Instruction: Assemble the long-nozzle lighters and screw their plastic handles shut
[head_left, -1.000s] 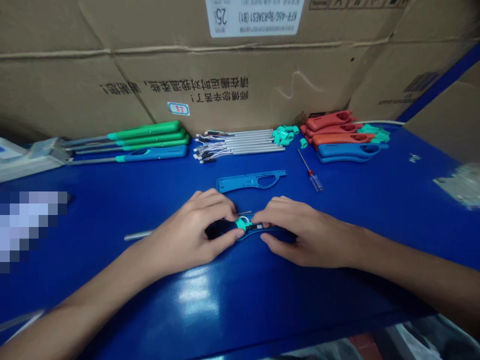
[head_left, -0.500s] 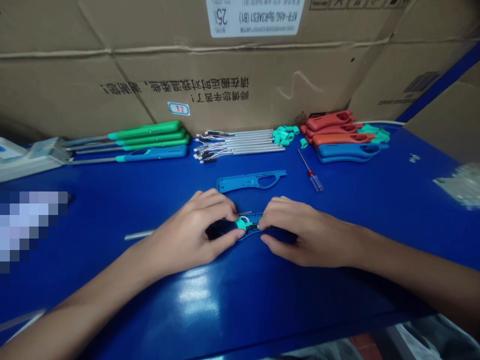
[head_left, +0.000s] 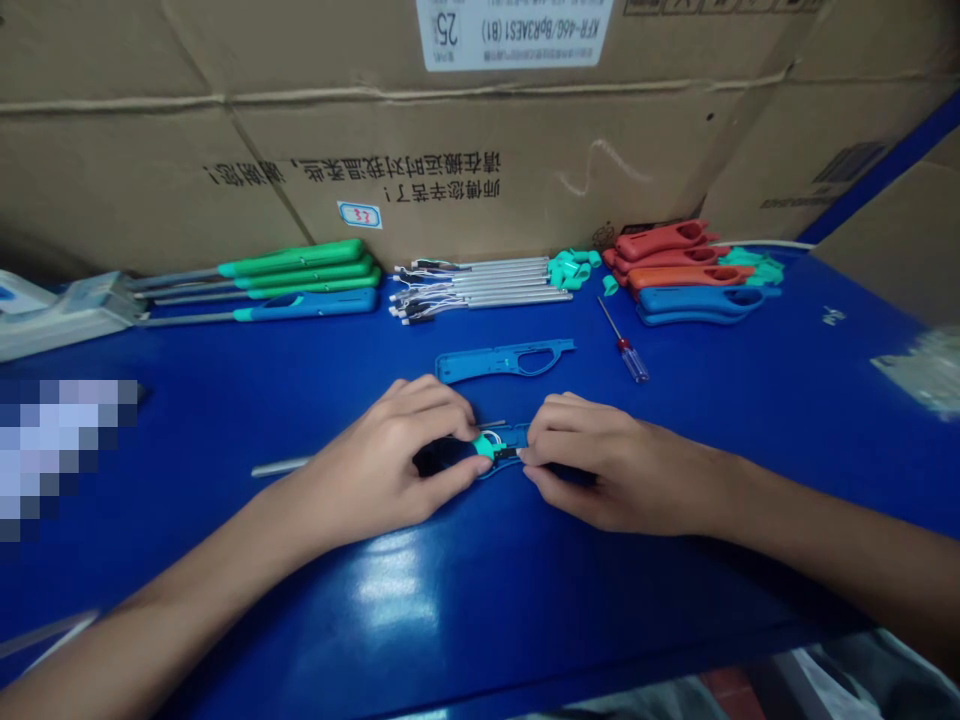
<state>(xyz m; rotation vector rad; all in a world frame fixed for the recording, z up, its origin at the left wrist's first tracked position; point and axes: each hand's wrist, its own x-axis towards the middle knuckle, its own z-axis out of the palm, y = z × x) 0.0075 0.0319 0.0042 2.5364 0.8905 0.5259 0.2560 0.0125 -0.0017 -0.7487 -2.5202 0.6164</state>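
My left hand (head_left: 409, 450) is closed, its thumb and forefinger pinching a small teal-green trigger (head_left: 485, 447). White wires loop above this piece, and a black igniter (head_left: 507, 453) sticks out of it to the right. The thumb and fingertips of my right hand (head_left: 600, 460) are closed on the igniter's pale right end. Beneath both hands lies a blue lighter handle half (head_left: 514, 434), mostly covered by the fingers. A metal lighter tube (head_left: 279, 466) shows to the left of my left hand. Beyond the hands rests another blue handle half (head_left: 480, 364), hollow side up.
Assembled lighters, green (head_left: 300, 273) and blue (head_left: 315, 304), lie at the back left. Wired metal tubes (head_left: 502, 282) and teal triggers (head_left: 574, 268) are at the back middle. Red handle shells (head_left: 664, 240), blue shells (head_left: 697, 303) and a screwdriver (head_left: 630, 357) lie right. A cardboard box (head_left: 300, 130) stands behind.
My right fingertips have drawn slightly right and closed more tightly at the igniter's end. My left hand keeps its pinch on the trigger. The whole view has shifted a little.
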